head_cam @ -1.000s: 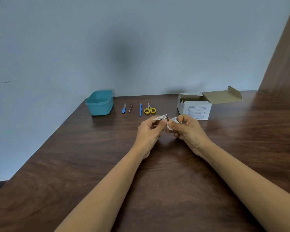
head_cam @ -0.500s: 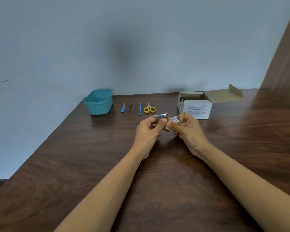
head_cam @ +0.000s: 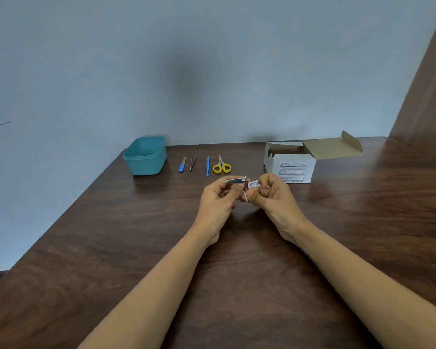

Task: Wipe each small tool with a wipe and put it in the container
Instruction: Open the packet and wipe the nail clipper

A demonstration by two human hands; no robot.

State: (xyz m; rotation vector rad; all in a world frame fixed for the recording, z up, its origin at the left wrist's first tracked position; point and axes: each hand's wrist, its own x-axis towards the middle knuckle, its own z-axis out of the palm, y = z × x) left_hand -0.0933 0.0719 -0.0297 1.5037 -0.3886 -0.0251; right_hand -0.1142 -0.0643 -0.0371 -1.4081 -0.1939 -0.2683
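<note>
A bare indoor room, its kind unclear: a dark wooden desk [head_cam: 106, 248] set against a plain pale-blue wall [head_cam: 212, 59]

No writing can be read. The white cardboard box [head_cam: 291, 170] carries a framed panel of printed lines on its front face, and a short dark row of characters below that panel, all too small and blurred to make out. Just left of the box, the wipe packet [head_cam: 253, 184] pinched in the right hand [head_cam: 275, 200] shows fine print, likewise illegible.
</note>
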